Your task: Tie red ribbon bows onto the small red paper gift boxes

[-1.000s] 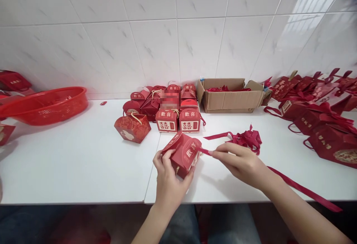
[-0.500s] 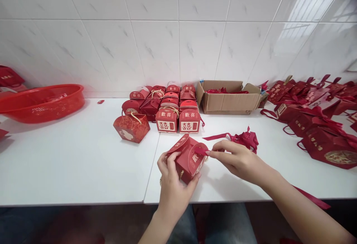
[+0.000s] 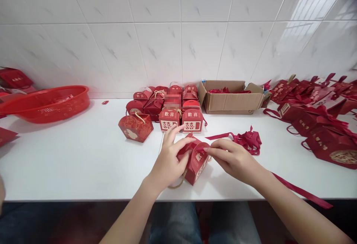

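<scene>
A small red gift box (image 3: 196, 165) with gold characters stands on the white table (image 3: 83, 162) near its front edge. My left hand (image 3: 169, 158) rests on the box's top from the left, thumb and forefinger pinching at the flaps. My right hand (image 3: 234, 159) comes in from the right and pinches the end of a dark red ribbon (image 3: 301, 192) at the box's top. The ribbon trails back under my right forearm over the table's front edge. A tan rope handle (image 3: 178, 182) hangs loose below the box.
A cluster of finished red boxes (image 3: 170, 108) sits behind, an open cardboard box (image 3: 231, 100) to its right. A pile of red ribbons (image 3: 248, 140) lies near my right hand. Red gift bags (image 3: 320, 121) fill the right side, a red plastic basket (image 3: 44, 104) the far left.
My left hand moved from gripping the box's lower left side up onto its top. The box now stands on the table, and the ribbon end has reached the top flaps.
</scene>
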A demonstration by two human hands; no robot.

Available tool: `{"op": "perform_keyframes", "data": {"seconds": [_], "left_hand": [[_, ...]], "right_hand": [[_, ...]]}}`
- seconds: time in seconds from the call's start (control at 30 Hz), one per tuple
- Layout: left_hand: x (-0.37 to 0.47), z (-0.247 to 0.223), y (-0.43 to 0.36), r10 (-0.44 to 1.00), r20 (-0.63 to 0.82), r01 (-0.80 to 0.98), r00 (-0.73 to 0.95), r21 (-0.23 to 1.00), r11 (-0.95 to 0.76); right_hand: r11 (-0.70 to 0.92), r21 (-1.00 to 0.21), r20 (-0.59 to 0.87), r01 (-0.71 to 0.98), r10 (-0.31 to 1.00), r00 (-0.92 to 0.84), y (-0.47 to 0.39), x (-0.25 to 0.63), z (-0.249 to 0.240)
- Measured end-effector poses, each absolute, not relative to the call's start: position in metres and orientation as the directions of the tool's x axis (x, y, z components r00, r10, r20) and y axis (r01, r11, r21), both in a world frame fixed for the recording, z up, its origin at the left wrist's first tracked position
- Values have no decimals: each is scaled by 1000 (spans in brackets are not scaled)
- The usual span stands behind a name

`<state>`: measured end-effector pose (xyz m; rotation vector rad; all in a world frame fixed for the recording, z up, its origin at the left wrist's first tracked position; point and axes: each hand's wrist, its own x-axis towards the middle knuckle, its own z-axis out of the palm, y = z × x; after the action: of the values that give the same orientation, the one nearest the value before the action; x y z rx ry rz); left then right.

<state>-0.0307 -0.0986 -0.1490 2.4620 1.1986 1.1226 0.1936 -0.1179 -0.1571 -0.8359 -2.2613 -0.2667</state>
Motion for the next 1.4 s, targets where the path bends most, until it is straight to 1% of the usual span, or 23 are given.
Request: {"op": "perform_keyframes", "data": {"seconds": [0.13, 0.2, 0.23, 0.3, 0.37, 0.43, 0.5, 0.53, 0.6, 0.63, 0.7, 0.77, 0.83, 0.9, 1.0, 1.07, 1.13, 1.2, 1.3, 1.4], "left_hand": [[-27, -147, -89, 690, 609, 607, 390, 394, -690], [-25, -144, -88, 659, 657, 587, 366, 386, -711], [-24, -141, -87, 636, 689, 574, 347, 381, -725], [-21, -132, -88, 571, 764, 546, 301, 353, -760], [-16, -122, -91, 491, 829, 526, 268, 301, -796], [-11, -113, -95, 433, 865, 519, 252, 257, -815], [-10, -109, -99, 425, 876, 515, 229, 262, -816], [-11, -109, -100, 444, 872, 508, 207, 292, -811], [-19, -115, -102, 535, 830, 497, 157, 401, -769], [-24, -119, -103, 601, 786, 501, 147, 465, -730], [-36, -129, -103, 741, 649, 533, 173, 571, -625], [-45, -139, -102, 836, 502, 570, 223, 629, -529], [-49, -145, -100, 878, 418, 572, 232, 672, -471], [-50, -149, -98, 900, 398, 540, 178, 725, -428], [-49, -153, -95, 913, 401, 468, 75, 794, -387], [-48, -155, -94, 913, 405, 434, 43, 816, -382], [-48, -156, -94, 915, 401, 404, 33, 833, -379], [-47, -157, -94, 919, 394, 376, 29, 847, -375], [-47, -156, -96, 920, 391, 364, 38, 852, -377], [-47, -155, -96, 923, 382, 361, 42, 856, -370]], "right_hand": [[768, -74, 695, 636, 497, -520, -119, 187, -160], [764, -140, 718, 629, 516, -467, -119, 185, -158], [755, -200, 732, 624, 538, -417, -119, 184, -156], [717, -372, 732, 589, 617, -289, -118, 180, -149], [654, -574, 654, 492, 728, -206, -116, 174, -139], [564, -742, 521, 363, 825, -218, -115, 167, -128], [487, -837, 432, 251, 868, -243, -116, 163, -119], [466, -860, 419, 207, 878, -233, -117, 163, -115], [467, -874, 446, 137, 881, -156, -121, 166, -108], [481, -870, 471, 111, 876, -105, -123, 170, -105], [512, -856, 512, 70, 859, -22, -127, 176, -100], [530, -847, 531, 45, 847, -5, -128, 179, -97], [516, -854, 513, 64, 857, -59, -125, 176, -98], [485, -862, 465, 144, 872, -153, -116, 167, -103], [425, -838, 344, 344, 899, -273, -99, 150, -116], [363, -807, 238, 465, 922, -307, -88, 142, -123], [305, -783, 137, 541, 935, -328, -81, 137, -126], [297, -757, 79, 582, 926, -370, -77, 135, -126], [339, -719, 62, 607, 901, -430, -74, 135, -122], [343, -741, 59, 577, 890, -452, -72, 137, -119]]}}
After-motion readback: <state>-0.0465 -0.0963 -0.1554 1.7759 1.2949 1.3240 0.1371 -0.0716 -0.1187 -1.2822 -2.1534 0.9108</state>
